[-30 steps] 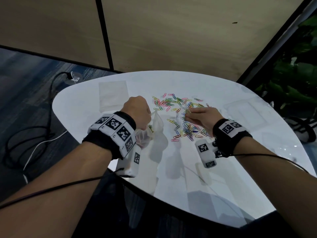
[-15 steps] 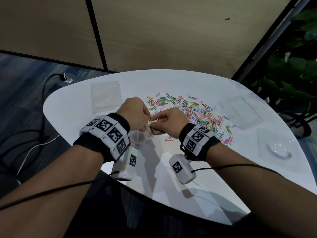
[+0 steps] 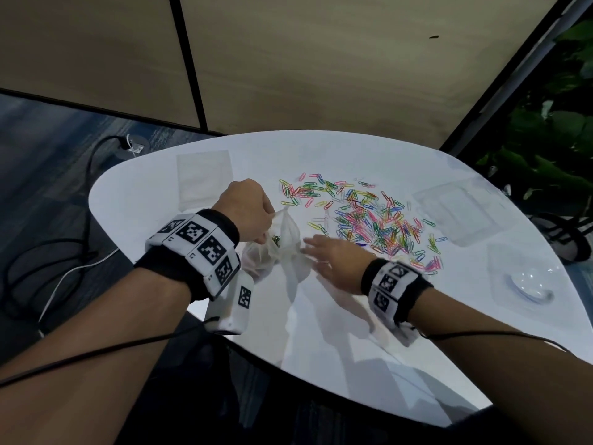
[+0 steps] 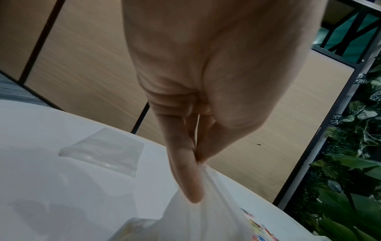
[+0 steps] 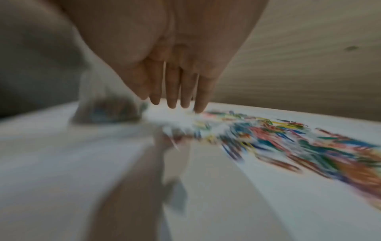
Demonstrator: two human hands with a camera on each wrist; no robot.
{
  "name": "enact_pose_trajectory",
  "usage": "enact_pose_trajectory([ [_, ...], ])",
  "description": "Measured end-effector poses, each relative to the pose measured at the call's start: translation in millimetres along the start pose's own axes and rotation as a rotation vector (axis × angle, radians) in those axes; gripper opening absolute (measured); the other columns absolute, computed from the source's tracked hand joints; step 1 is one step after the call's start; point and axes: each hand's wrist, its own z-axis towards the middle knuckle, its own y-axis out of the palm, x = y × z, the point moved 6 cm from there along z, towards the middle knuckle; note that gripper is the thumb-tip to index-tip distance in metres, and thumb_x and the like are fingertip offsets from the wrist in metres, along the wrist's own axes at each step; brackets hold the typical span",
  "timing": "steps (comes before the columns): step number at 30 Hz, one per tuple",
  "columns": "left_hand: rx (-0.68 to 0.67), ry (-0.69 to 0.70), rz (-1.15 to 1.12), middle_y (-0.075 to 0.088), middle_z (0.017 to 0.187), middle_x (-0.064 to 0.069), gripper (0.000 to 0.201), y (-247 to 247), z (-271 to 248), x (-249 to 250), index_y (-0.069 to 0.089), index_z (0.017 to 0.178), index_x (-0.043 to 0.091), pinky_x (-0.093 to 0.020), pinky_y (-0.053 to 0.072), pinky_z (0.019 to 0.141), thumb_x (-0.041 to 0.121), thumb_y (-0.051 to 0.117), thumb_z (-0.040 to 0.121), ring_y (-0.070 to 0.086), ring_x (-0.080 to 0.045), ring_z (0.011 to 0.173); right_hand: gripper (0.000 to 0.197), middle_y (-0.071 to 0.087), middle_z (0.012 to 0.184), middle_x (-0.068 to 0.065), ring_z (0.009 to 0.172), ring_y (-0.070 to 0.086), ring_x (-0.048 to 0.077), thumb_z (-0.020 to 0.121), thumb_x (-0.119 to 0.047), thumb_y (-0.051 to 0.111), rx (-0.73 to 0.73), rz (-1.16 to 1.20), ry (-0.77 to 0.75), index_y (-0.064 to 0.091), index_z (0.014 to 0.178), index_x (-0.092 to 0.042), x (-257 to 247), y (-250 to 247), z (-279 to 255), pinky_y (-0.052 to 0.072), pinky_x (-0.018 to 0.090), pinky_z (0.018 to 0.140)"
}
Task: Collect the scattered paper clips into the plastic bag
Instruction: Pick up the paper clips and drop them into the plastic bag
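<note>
Left hand [image 3: 245,209] pinches the rim of the plastic bag [image 3: 285,245] between thumb and fingers, holding it up at the table's [image 3: 353,332] near-left. Some clips already sit inside. Right hand [image 3: 333,260] — at the bag mouth half a second ago — now has flat, straight, empty fingers just right of it: batch dropped. Most paper clips [image 3: 369,220] remain scattered far-right — much left to do.

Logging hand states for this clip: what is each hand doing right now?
Left hand: pinching the plastic bag by its top edge.
Right hand: open, fingers straight, holding nothing.
</note>
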Motion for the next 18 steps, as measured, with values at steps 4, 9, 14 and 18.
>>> enact_pose_trajectory([
  [4,0.005,-0.018,0.014,0.076,0.074,-0.011,0.023,-2.0,-0.2,-3.1,0.074,0.101,0.006,-0.038,0.064,0.079,0.001,0.053,0.093,0.077,-0.021,0.065,0.067,-0.011,0.162,0.001,0.150,-0.004,0.022,0.101,-0.046,0.023,-0.157,-0.335,-0.017,-0.003,0.155,-0.018,29.8,52.7,-18.3,0.009,0.047,0.122],
  [9,-0.008,-0.031,0.022,0.077,0.074,-0.012,0.024,4.6,2.6,3.8,0.074,0.101,0.007,-0.038,0.064,0.080,0.001,0.053,0.092,0.077,-0.021,0.066,0.060,-0.010,0.162,0.003,0.150,-0.006,0.031,0.101,-0.047,0.015,0.006,-0.412,0.131,0.001,0.155,-0.025,76.6,43.3,-27.6,0.004,0.052,0.121],
  [14,-0.034,-0.013,0.047,0.075,0.074,-0.013,0.023,17.0,2.4,16.2,0.073,0.104,0.006,-0.039,0.064,0.080,0.001,0.053,0.094,0.077,-0.025,0.069,0.049,0.012,0.162,0.011,0.142,0.025,0.041,0.103,-0.033,0.030,0.016,-0.242,0.302,0.024,0.151,-0.028,105.8,25.4,-13.1,0.033,0.052,0.112],
  [18,-0.032,-0.020,0.071,0.075,0.073,-0.012,0.023,21.1,3.1,19.9,0.073,0.104,0.007,-0.039,0.064,0.080,0.000,0.053,0.094,0.077,-0.024,0.068,0.025,0.062,0.116,0.009,0.096,0.063,0.029,0.095,-0.014,0.054,0.116,-0.183,0.240,0.065,0.118,-0.012,102.1,4.0,-4.4,0.053,0.034,0.080],
])
